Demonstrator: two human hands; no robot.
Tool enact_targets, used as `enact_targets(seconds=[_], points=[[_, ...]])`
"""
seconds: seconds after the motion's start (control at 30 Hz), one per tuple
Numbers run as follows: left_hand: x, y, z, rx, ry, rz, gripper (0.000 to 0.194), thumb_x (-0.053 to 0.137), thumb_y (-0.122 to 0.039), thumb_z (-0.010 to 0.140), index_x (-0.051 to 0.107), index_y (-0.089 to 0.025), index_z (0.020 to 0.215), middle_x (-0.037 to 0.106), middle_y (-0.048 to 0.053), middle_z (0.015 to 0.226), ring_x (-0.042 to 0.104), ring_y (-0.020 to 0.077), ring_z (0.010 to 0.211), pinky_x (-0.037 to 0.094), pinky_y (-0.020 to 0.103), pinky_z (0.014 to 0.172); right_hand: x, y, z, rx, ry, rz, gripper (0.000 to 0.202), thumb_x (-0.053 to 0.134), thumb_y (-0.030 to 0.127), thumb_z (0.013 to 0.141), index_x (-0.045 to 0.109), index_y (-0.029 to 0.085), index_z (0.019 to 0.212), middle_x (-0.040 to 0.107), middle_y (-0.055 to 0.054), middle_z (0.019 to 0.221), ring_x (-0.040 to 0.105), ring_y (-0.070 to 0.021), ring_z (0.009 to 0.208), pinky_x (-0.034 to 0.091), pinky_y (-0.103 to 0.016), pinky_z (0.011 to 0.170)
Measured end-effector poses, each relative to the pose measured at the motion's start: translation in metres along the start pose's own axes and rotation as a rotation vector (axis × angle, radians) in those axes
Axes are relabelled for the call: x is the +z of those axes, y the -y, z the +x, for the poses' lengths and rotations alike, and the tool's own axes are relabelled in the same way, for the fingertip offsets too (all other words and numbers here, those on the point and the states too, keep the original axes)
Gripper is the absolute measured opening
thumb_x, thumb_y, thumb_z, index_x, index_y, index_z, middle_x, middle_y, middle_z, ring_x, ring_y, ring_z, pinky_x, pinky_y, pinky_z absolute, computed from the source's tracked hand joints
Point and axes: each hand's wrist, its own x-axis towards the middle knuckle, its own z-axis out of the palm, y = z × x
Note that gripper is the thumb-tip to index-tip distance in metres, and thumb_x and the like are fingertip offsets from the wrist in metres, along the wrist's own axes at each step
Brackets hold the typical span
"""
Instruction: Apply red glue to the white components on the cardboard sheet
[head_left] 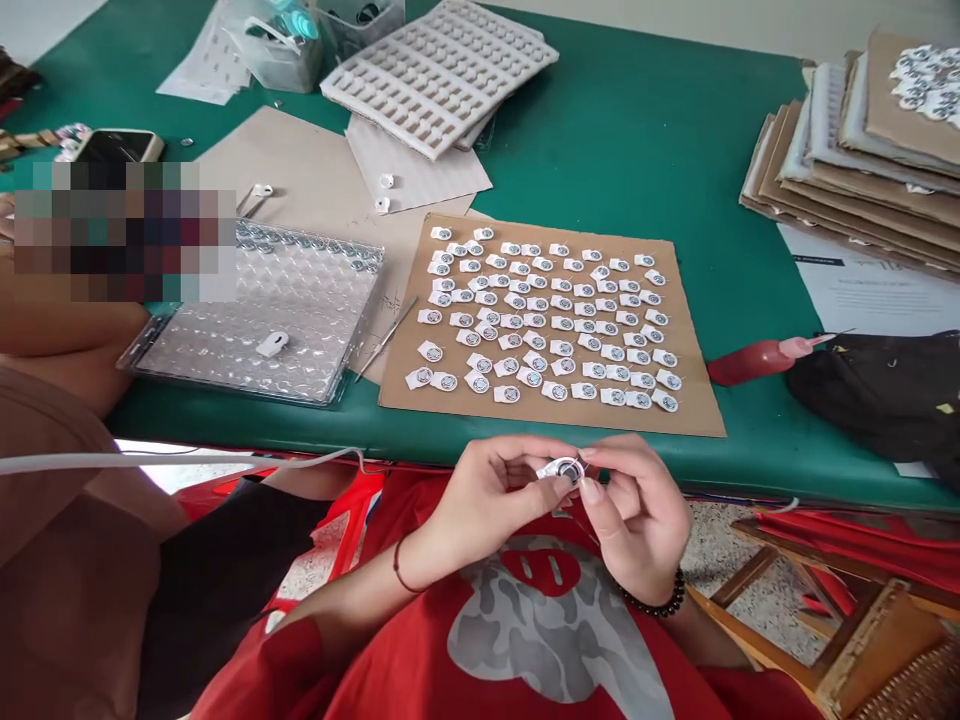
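Observation:
Just in front of the table edge, my left hand (487,495) pinches a small white tab-shaped part (553,467) with a round dark centre. My right hand (641,515) meets it from the other side, thumb and forefinger closing at the part's right edge. Whatever thin piece those right fingertips may grip is too small to make out. Beyond my hands, a brown cardboard sheet (401,390) carries rows of similar white parts (562,348) with dark round faces.
Left of the cardboard lie tweezers (386,338) and a clear tray (300,290) with one white part on it. A red squeeze bottle (757,362) and black bag (874,400) lie right. Stacked cardboard (817,190) stands behind. Another person's arm (67,330) is at left.

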Motion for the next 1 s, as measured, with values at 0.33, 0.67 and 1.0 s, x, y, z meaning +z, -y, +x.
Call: enact_targets(seconds=[0.33, 0.67, 1.0], points=[[-0.004, -0.001, 0.0, -0.131, 0.042, -0.213, 0.019, 0.07, -0.021, 0.07, 0.069, -0.016, 0.089, 0.066, 0.0, 0.068, 0.06, 0.0084, 0.06, 0.05, 0.019, 0.061, 0.003, 0.007, 0.003, 0.011, 0.044, -0.041, 0.022, 0.055, 0.014, 0.08, 0.059, 0.021, 0.099, 0.054, -0.003, 0.083, 0.052, -0.0127, 0.071, 0.045, -0.026, 0.059], [-0.008, 0.007, 0.001, -0.116, 0.064, -0.255, 0.015, 0.067, -0.019, 0.074, 0.069, -0.017, 0.089, 0.065, -0.001, 0.067, 0.056, 0.0067, 0.058, 0.047, 0.018, 0.059, 0.002, 0.005, 0.004, 0.01, 0.11, -0.09, 0.031, 0.056, 0.013, 0.081, 0.06, 0.025, 0.109, 0.055, -0.002, 0.081, 0.054, -0.0121, 0.073, 0.047, -0.025, 0.061], [-0.02, 0.011, 0.002, -0.124, 0.01, -0.184, 0.016, 0.07, -0.023, 0.071, 0.07, -0.021, 0.087, 0.067, -0.002, 0.065, 0.058, 0.0064, 0.055, 0.047, 0.014, 0.055, 0.012, 0.007, 0.007, 0.026, 0.079, 0.006, 0.018, 0.056, 0.015, 0.082, 0.064, 0.023, 0.096, 0.055, -0.002, 0.077, 0.055, -0.0118, 0.071, 0.05, -0.027, 0.064]])
